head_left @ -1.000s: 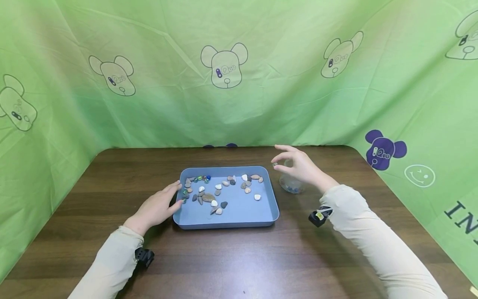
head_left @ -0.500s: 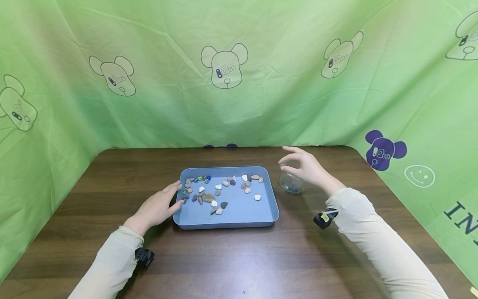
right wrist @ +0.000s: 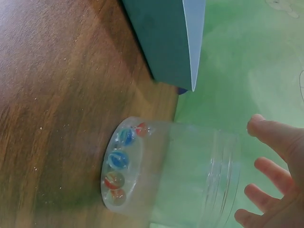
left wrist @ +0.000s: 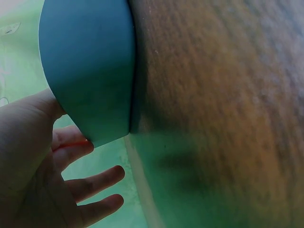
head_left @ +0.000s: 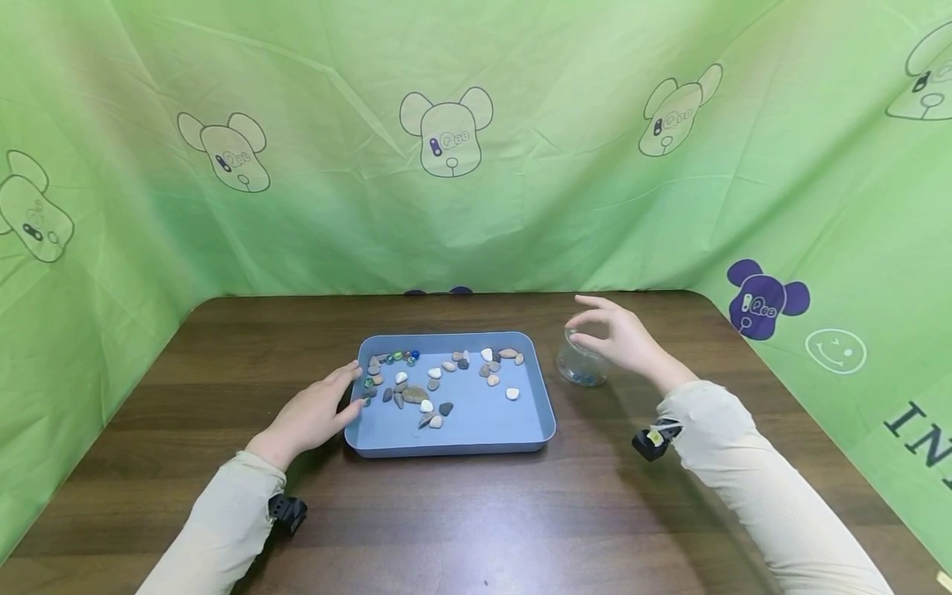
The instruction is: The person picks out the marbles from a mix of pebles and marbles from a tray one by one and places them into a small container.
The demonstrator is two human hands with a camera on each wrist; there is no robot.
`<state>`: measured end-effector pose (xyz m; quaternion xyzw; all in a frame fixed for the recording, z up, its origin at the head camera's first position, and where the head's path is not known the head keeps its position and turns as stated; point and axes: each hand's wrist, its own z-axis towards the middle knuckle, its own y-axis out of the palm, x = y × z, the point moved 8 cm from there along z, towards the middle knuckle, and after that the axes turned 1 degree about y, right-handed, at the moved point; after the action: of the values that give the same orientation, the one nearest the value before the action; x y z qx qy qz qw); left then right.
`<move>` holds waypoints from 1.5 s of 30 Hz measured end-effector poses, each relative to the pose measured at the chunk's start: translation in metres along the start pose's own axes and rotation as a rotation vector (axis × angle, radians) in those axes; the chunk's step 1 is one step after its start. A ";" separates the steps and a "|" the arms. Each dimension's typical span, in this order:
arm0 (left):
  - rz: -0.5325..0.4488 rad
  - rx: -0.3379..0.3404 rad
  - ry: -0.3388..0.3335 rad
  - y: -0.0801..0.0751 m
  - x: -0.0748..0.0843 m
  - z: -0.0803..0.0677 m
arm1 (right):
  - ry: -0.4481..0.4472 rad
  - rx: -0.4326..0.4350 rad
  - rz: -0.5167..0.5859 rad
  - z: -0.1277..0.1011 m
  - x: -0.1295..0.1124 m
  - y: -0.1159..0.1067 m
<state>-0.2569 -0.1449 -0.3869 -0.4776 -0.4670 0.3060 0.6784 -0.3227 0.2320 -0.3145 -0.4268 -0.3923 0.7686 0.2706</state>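
Where hands hover: marbles [right wrist: 117, 159] in jar [head_left: 579, 364], stones [head_left: 439, 386] in tray [head_left: 476, 430].

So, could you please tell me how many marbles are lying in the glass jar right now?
5 show through the jar, all on its bottom: marbles ringed along the base edge; more may be hidden behind.

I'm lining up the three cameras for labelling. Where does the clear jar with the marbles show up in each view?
Head view: the clear jar stands on the table right of the blue tray, under the right hand.
Left wrist view: not in it; only the tray's corner and the left hand show.
Right wrist view: bottom centre, lying sideways in the picture, marbles at its base.
Shared landmark: the blue tray, seen in all three views.
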 end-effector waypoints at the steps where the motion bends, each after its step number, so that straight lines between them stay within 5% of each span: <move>1: 0.001 0.000 0.000 0.000 0.000 0.000 | -0.003 0.003 -0.001 0.000 0.000 0.000; 28: -0.006 -0.004 -0.002 0.000 0.000 0.000 | 0.128 -0.032 -0.044 -0.006 0.029 0.004; 45: -0.004 -0.012 -0.009 0.000 0.000 0.000 | 0.087 0.021 -0.008 0.007 0.004 -0.002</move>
<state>-0.2565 -0.1447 -0.3864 -0.4792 -0.4729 0.3038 0.6741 -0.3306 0.2336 -0.3119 -0.4553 -0.3739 0.7522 0.2950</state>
